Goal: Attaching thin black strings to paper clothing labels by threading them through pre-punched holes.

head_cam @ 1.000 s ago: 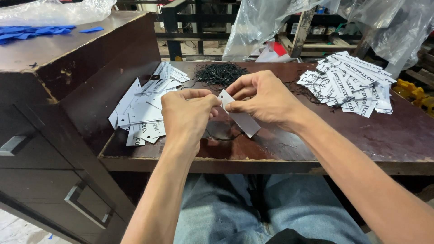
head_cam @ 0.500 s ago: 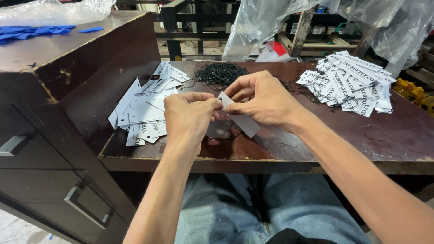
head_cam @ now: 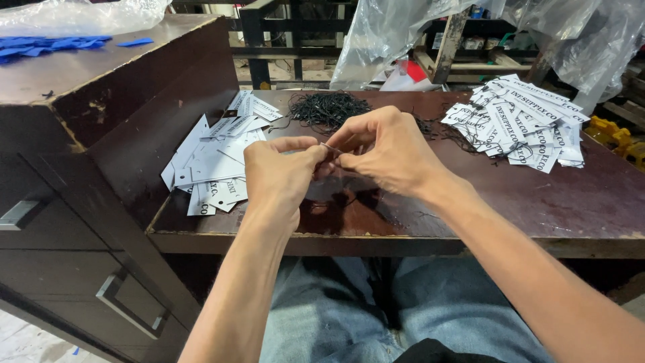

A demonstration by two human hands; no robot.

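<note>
Two hands meet above the near edge of the brown table [head_cam: 537, 202]: the left hand [head_cam: 279, 178] and right hand [head_cam: 386, 151] pinch one white tag [head_cam: 330, 149] between their fingertips. Left lies a loose tag pile [head_cam: 215, 165]; farther back, black strings [head_cam: 329, 107] and strung tags [head_cam: 521, 121].

A small white paper tag [head_cam: 327, 149], mostly hidden, is pinched edge-on above the dark wooden table.
</note>
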